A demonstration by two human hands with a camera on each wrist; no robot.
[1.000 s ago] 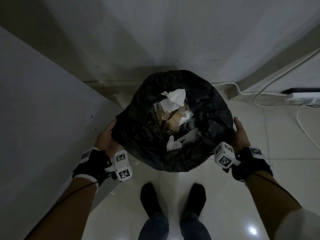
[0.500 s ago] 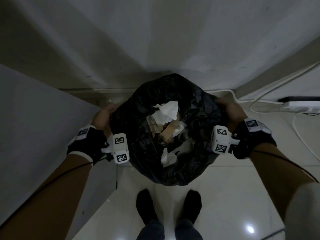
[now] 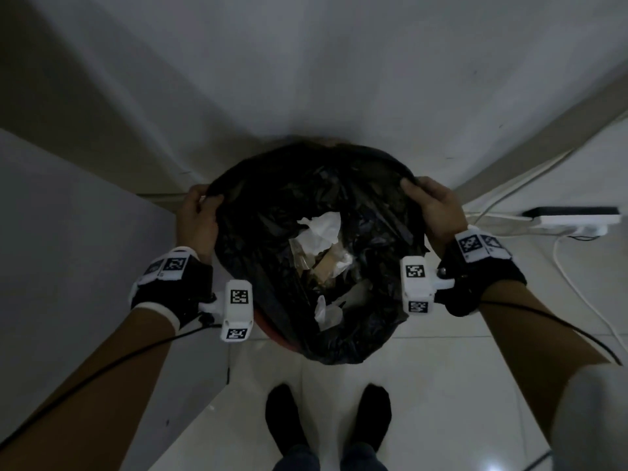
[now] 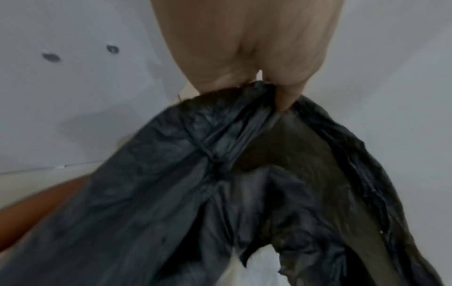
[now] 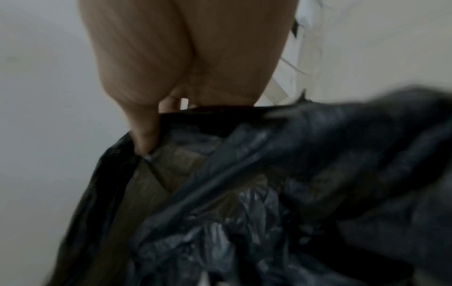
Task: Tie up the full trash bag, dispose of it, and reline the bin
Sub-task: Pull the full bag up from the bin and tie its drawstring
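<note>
A black trash bag [image 3: 370, 205] stands open on the floor in front of me, with white tissue and brown scraps [image 3: 321, 249] inside. A strip of the reddish bin [image 3: 268, 328] shows under its near left side. My left hand [image 3: 197, 212] grips the bag's rim at the far left; the left wrist view shows the left hand [image 4: 269, 85] with the plastic [image 4: 171, 174] bunched between thumb and fingers. My right hand [image 3: 431, 205] grips the rim at the far right, and the right wrist view shows that right hand [image 5: 151, 123] pinching the black edge [image 5: 293, 154].
A white wall [image 3: 306, 79] is right behind the bag and a grey panel [image 3: 68, 266] closes off the left. A power strip [image 3: 574, 217] and white cables [image 3: 577, 287] lie on the tiled floor at right. My dark-socked feet [image 3: 326, 416] stand just in front of the bag.
Both hands have slid from the bag's near sides up to its far rim and closed on the plastic. The rim is now pulled up and wider open.
</note>
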